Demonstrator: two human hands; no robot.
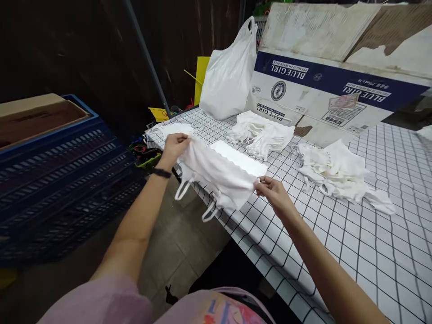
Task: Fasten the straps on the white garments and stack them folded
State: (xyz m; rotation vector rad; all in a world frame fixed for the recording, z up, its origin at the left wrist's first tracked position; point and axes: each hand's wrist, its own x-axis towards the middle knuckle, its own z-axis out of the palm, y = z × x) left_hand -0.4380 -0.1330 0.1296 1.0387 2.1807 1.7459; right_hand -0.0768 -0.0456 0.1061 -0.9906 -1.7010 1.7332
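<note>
A white cropped camisole (219,173) is stretched out between my two hands at the table's edge, its thin straps hanging toward me. My left hand (176,146) pinches one end of its scalloped hem. The other end is gripped between the thumb and fingers of my right hand (270,191). Just behind it, a flat white sheet or board (241,158) lies on the table, partly covered by the fabric. Farther back rests a stack of folded white garments (259,130) with straps bunched at the front. More white cloth (177,129) lies beyond my left hand.
Loose white garments (334,168) lie in a heap on the checked tablecloth (351,229) at right. A full white plastic bag (229,76) and a large cardboard box (303,96) stand along the back. Stacked blue crates (60,180) stand across the floor gap at left.
</note>
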